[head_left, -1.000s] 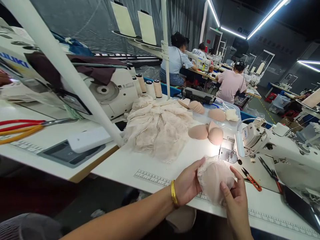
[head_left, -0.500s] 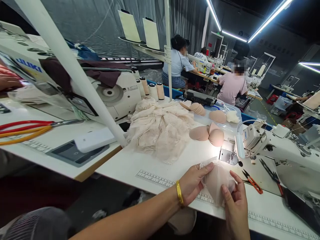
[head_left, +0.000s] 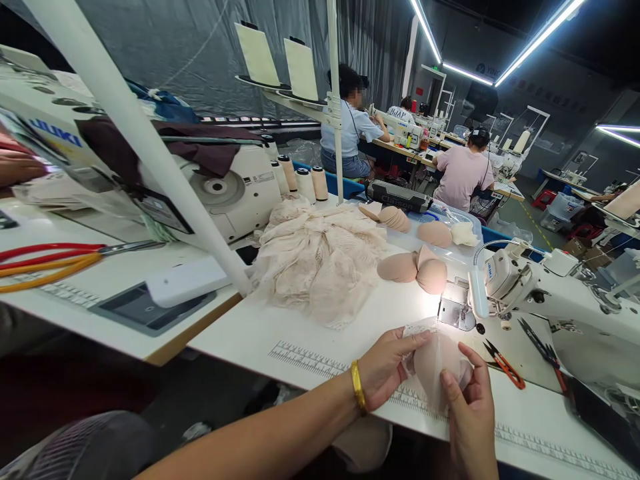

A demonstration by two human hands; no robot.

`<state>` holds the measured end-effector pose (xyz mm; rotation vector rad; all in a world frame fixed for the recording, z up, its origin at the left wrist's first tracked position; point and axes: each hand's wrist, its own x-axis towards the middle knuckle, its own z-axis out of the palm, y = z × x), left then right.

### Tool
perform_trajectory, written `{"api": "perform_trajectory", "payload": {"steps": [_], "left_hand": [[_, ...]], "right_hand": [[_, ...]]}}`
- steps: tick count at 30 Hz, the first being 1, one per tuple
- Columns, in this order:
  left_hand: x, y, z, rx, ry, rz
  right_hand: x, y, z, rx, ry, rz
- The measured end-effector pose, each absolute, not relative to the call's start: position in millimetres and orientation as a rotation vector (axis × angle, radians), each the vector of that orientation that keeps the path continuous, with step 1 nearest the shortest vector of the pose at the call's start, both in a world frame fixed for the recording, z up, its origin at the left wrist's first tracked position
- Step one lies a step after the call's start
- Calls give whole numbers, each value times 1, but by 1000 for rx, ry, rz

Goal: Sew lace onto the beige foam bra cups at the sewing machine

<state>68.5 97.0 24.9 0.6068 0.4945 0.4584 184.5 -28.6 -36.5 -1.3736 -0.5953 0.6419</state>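
Note:
Both my hands hold one beige bra cup covered with lace (head_left: 437,363) just above the white table's front edge (head_left: 280,347). My left hand (head_left: 387,367), with a gold bangle on the wrist, pinches the cup's upper left edge. My right hand (head_left: 467,407) grips its lower right side with thumb and fingers closed round it. The cup sits just in front of the needle plate (head_left: 454,312) of the white sewing machine (head_left: 550,300). Two more beige cups (head_left: 415,267) lie beyond the plate.
A heap of cream lace (head_left: 320,257) lies left of the cups. Orange thread snips (head_left: 505,365) rest right of my hands. Thread cones (head_left: 305,181) and another machine (head_left: 220,187) stand behind. A white pole (head_left: 150,160) slants across. Other people sew at tables further back.
The cup has been turned and folded narrower between my hands, and my left fingers have shifted along its upper edge. The view has shifted slightly.

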Motion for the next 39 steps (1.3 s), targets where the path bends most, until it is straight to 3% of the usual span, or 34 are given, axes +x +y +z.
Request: {"api": "perform_trajectory", "payload": {"steps": [11, 16, 20, 24, 28, 31, 35, 39], "left_hand": [[79, 107, 40, 500, 474, 440], [83, 120, 46, 473, 480, 470], [80, 125, 54, 628, 419, 475], [70, 138, 68, 1233, 70, 307], [83, 158, 66, 2155, -473, 183], [108, 172, 53, 2535, -630, 144], [129, 181, 42, 2641, -619, 14], [129, 182, 44, 2663, -562, -47]], "right_hand": [[213, -27, -18, -1225, -375, 578], [211, -24, -12, -1248, -623, 905], [208, -24, -10, -1249, -840, 937], [246, -22, 2, -1410, -1295, 640], [291, -4, 17, -1456, -1976, -6], [307, 13, 16, -1610, -2226, -373], [311, 17, 7, -1692, -2207, -460], [311, 7, 9, -1544, -2162, -257]]}}
